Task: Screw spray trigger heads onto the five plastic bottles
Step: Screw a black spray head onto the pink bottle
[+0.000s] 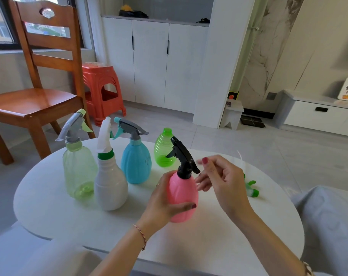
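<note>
One pink bottle (183,198) between hands.

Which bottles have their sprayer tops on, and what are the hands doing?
Pale green bottle: sprayer on, upright.
White bottle: sprayer on, upright.
Blue bottle: sprayer on, upright.
Bright green bottle: no sprayer, open neck.
Pink bottle: black sprayer on, tilted.
Loose green sprayer: lying on table.
Left hand: grips pink bottle.
Right hand: fingers relaxed, holding nothing.
</note>
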